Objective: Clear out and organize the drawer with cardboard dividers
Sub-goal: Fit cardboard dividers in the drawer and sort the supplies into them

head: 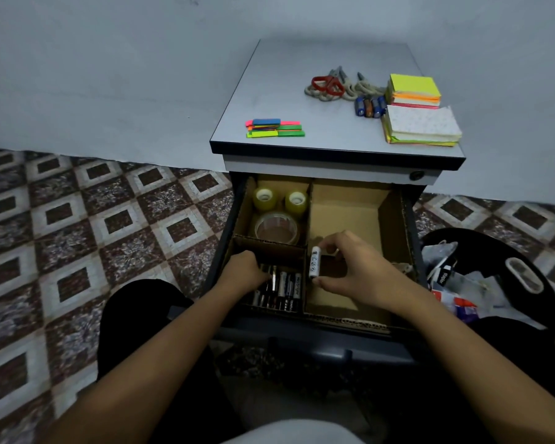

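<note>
Your R hand (356,267) pinches the white cylindrical battery (314,262) by its ends, thumb + forefinger, over the brown cardboard divider wall (305,219) in the open dark drawer (318,344). L hand (245,270) fingers curl onto the row of dark batteries (284,290) in the near-left compartment; can't tell if they grip one. Risk: the end pinch slips and the cell drops into the right bay, or your L hand blocks the slot and skews the row.

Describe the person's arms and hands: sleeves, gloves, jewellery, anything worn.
The left forearm and right forearm are bare as far as the frame shows: no sleeves, watch or bracelet. The left hand and right hand wear no gloves, and no rings show on the visible fingers.
</note>
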A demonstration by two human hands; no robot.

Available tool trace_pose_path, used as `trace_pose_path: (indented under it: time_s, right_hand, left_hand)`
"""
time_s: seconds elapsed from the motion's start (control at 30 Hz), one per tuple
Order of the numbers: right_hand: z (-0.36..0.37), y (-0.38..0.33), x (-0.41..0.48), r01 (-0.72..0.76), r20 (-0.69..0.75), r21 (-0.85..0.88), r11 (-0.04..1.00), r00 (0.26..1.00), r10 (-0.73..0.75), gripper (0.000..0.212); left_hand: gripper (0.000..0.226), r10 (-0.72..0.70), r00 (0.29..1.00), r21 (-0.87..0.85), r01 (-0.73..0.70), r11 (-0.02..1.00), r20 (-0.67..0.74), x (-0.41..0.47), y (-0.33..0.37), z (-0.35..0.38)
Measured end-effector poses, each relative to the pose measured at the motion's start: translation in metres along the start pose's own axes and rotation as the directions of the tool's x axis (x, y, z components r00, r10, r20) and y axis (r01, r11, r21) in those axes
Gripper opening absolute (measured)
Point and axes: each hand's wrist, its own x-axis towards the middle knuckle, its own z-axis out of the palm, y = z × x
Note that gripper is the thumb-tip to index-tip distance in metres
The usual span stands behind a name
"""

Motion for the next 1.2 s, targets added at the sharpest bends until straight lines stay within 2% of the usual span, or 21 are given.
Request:
trace_pose_path:
  time_s: [0.23,0.6,0.8,0.9,0.97,1.2]
  right_hand:
    - [0.002,0.002,-0.002,-0.011,0.006,0.031,0.999,1.0,0.011,0.05]
    - [0.008,0.005,0.001,-0.029,0.018,0.076,0.997,0.999,0.028,0.049]
    - [0.011,0.005,0.002,-0.046,0.022,0.082,0.996,0.999,0.044,0.048]
    - [0.012,0.006,0.002,-0.043,0.02,0.082,0.996,0.999,0.041,0.047]
    - [0.013,0.007,0.002,-0.046,0.022,0.081,0.996,0.999,0.044,0.048]
    - [0.015,0.007,0.001,-0.052,0.031,0.097,0.994,0.998,0.049,0.049]
  left_hand:
    - [0.042,0.006,1.0,-0.028,-0.006,1.0,0.019,0.002,-0.002,0.005]
    - [0.026,0.071,0.997,-0.041,-0.069,0.997,0.037,0.006,0.001,0.011]
    - [0.031,0.041,0.998,-0.035,-0.04,0.999,0.039,0.006,0.003,0.012]
    - [0.024,0.056,0.998,-0.05,-0.055,0.997,0.012,0.003,0.004,0.011]
    - [0.031,0.059,0.998,-0.052,-0.059,0.997,-0.018,0.001,0.003,0.011]
    - [0.029,0.015,1.0,0.005,-0.015,1.0,-0.012,0.004,0.0,0.012]
